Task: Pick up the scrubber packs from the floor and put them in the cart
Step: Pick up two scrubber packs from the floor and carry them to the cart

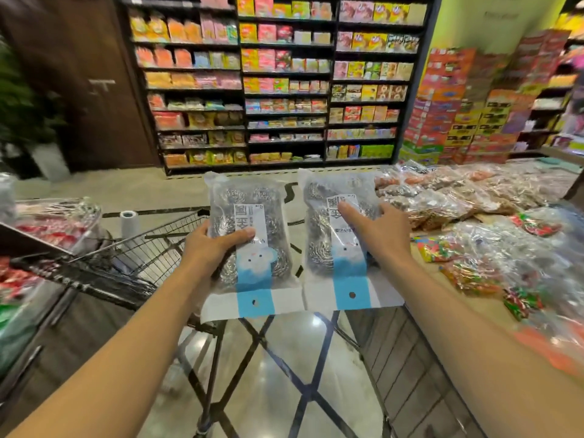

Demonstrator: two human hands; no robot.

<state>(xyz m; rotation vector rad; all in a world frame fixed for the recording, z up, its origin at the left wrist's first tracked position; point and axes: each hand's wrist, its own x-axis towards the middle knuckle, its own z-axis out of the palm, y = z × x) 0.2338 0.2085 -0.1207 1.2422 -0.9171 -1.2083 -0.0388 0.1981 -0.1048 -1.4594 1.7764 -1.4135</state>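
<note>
Steel-wool scrubber packs held side by side above the wire cart [151,248]: my left hand [210,248] grips the left pack [249,229], my right hand [379,232] grips the right pack [335,241].

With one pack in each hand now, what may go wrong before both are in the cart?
1. The right hand holds its scrubber pack by one edge, so the pack may slip.
2. The cart is on the left, so the right pack may bump the pack in the left hand.
3. The cart's far rim may catch a hanging header card.
</note>
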